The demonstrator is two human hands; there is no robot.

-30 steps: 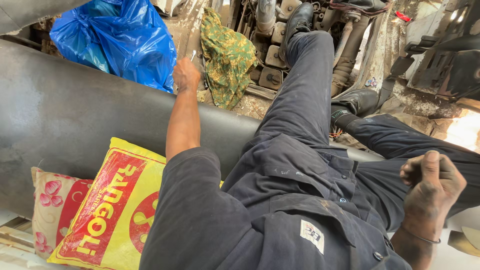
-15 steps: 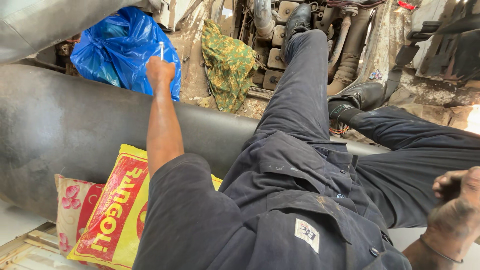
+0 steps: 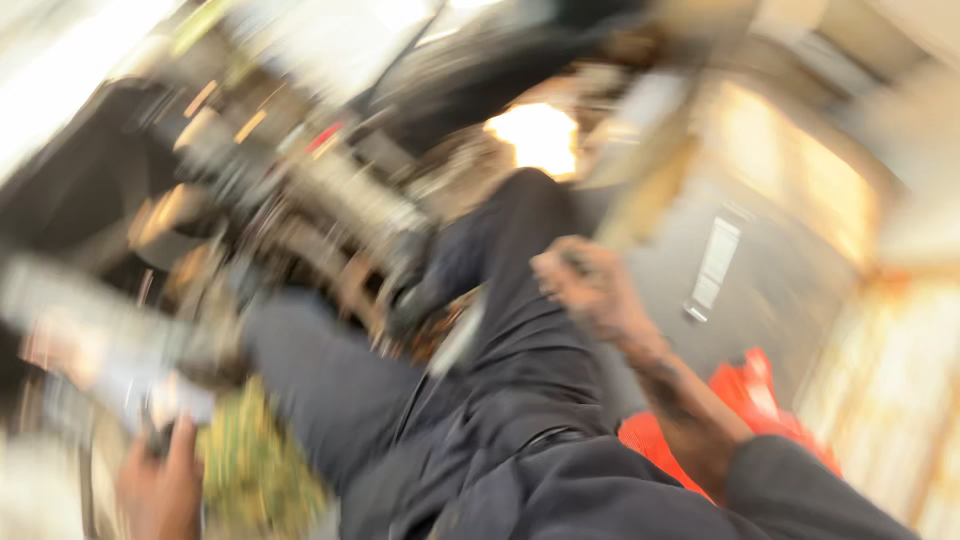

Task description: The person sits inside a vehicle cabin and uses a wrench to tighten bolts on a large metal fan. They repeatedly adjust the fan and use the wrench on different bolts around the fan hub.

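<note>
The picture is badly smeared by motion. My right hand [image 3: 592, 288] is raised over my dark-trousered legs [image 3: 520, 330] with its fingers curled; the blur hides whether anything is in it. My left hand [image 3: 160, 490] is low at the bottom left, beside a green patterned cloth [image 3: 250, 470]. A small dark shape sits at its fingertips, but I cannot tell whether the hand holds it. My black boot [image 3: 410, 305] rests near greasy machine parts [image 3: 330, 200].
An orange-red bag [image 3: 765, 400] lies at the right beside my right arm. A grey panel with a pale handle [image 3: 712, 265] stands behind it. Bright light [image 3: 540, 135] comes through a gap at the top. Dark metal parts fill the upper left.
The view has swung sharply and gone blurred. The blue bag and yellow sack are out of sight. My left hand is now low at the left, and my right hand is raised mid-frame.
</note>
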